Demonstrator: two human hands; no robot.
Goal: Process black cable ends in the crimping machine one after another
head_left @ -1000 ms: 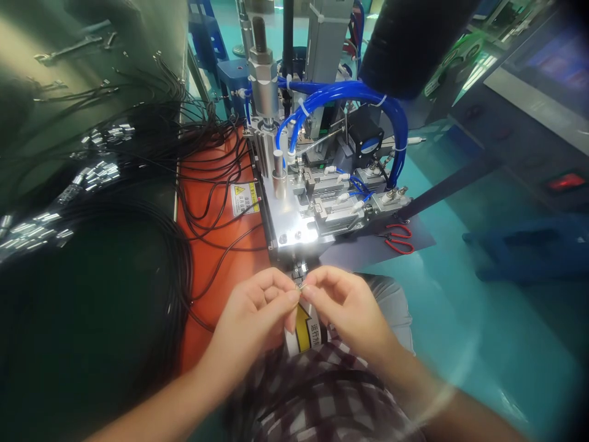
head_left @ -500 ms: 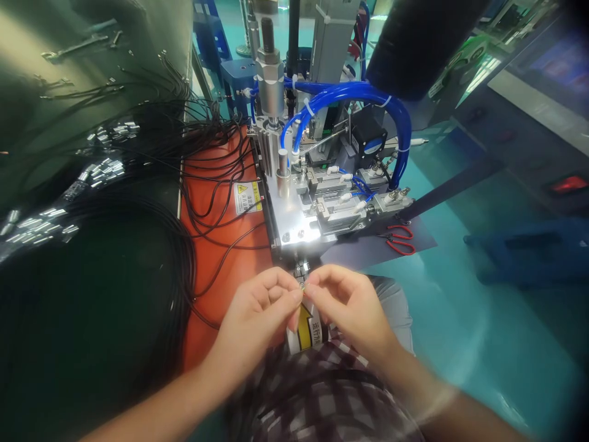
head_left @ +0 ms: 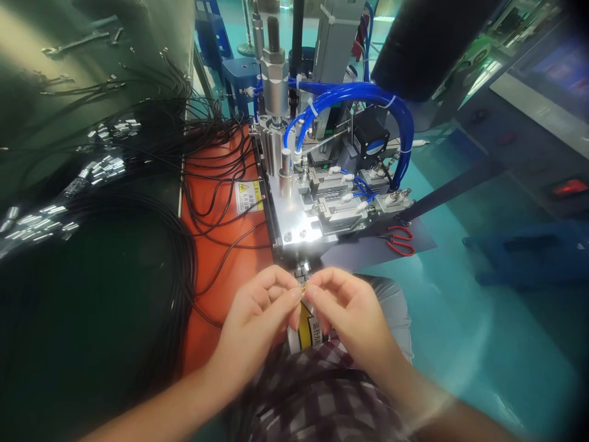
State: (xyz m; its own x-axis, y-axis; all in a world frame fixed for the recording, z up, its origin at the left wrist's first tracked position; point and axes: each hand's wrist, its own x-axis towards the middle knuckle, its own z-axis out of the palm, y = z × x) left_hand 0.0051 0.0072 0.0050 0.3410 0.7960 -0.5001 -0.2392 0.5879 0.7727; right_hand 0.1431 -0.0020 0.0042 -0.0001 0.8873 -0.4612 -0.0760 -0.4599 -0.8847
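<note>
The left hand [head_left: 260, 307] and right hand [head_left: 352, 301] meet tip to tip, both pinched closed on a tiny shiny piece [head_left: 303, 287], too small to identify. A slack or uneven pinch could drop it out of reach. The machine [head_left: 297, 218] stands at twelve o'clock, its near edge just past the fingertips, so a forward slip might knock knuckles. Toward ten, black cables [head_left: 184, 252] cross an orange board [head_left: 243, 261] and could snag a wrist. Pliers [head_left: 391, 237] lie at two; the freest room is at three, above the green floor [head_left: 446, 294].
</note>
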